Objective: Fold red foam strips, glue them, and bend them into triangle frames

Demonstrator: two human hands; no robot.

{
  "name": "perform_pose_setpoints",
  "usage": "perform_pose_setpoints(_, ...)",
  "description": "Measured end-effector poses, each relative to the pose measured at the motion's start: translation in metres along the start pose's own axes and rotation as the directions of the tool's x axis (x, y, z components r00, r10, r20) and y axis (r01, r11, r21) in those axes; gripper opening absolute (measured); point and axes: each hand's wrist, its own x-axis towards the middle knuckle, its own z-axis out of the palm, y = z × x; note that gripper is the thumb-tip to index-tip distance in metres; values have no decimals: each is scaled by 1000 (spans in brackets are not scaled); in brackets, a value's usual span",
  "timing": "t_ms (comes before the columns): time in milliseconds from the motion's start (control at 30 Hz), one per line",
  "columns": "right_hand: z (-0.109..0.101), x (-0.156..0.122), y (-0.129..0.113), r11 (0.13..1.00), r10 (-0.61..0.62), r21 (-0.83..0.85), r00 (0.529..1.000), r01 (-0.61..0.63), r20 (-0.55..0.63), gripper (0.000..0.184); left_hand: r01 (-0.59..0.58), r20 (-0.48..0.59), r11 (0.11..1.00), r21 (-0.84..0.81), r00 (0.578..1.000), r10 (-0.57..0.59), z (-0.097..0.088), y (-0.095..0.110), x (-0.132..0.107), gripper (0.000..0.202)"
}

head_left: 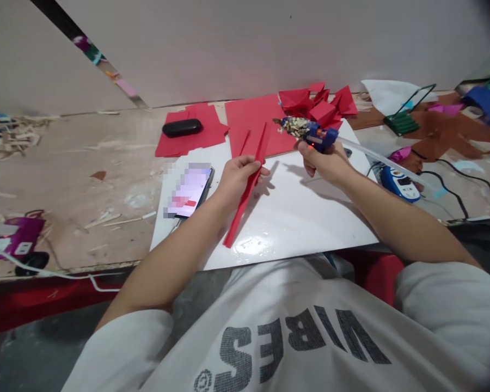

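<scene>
My left hand (237,175) is closed around a long folded strip of red paper (240,209), which slants from the white board up toward the red sheets. My right hand (325,162) grips a blue glue gun (315,135) with a clear glue stick (375,159) trailing out of its back. The gun's crusted nozzle points left, a short way from the strip's upper end. Both hands hover over a glossy white board (294,218).
A phone (188,190) lies on the board's left part. Red paper sheets (196,133) with a black case (182,127) and folded red pieces (318,103) lie behind. A second blue glue gun (398,182) and cables sit to the right. Wood scraps litter the left.
</scene>
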Motion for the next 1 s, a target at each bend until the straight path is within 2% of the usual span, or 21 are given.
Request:
perform_pose_setpoints(100,-1,2,18,998,-33,44,999,33,1,66,59,27,998,-17,998,-59,2,-3,-3,16)
perform_pose_setpoints(233,1,-2,21,997,16,77,999,-19,38,76,55,22,998,-28,998,-54,-2,-6,-1,12)
perform_pose_setpoints(300,4,-4,21,995,30,90,998,-34,49,76,35,4,999,-22,999,-35,-5,-9,2,8)
perform_pose_setpoints(433,8,-5,22,985,12,168,996,-27,86,78,-3,-29,1000,19,1000,4,-9,-10,8,19)
perform_pose_setpoints(600,3,-3,23,994,-26,109,990,10,140,80,38,-53,998,54,998,-35,-5,-8,6,21)
perform_pose_setpoints(767,0,-2,21,999,-47,30,985,43,167,82,32,-13,996,83,999,-32,0,-5,2,8)
perform_pose_setpoints(867,0,-2,21,999,-44,40,983,37,179,81,26,-7,998,66,1000,-25,1,-4,2,4)
perform_pose_setpoints(1000,0,-2,23,998,-36,56,979,26,199,79,11,-4,998,65,1000,-11,2,-2,3,17)
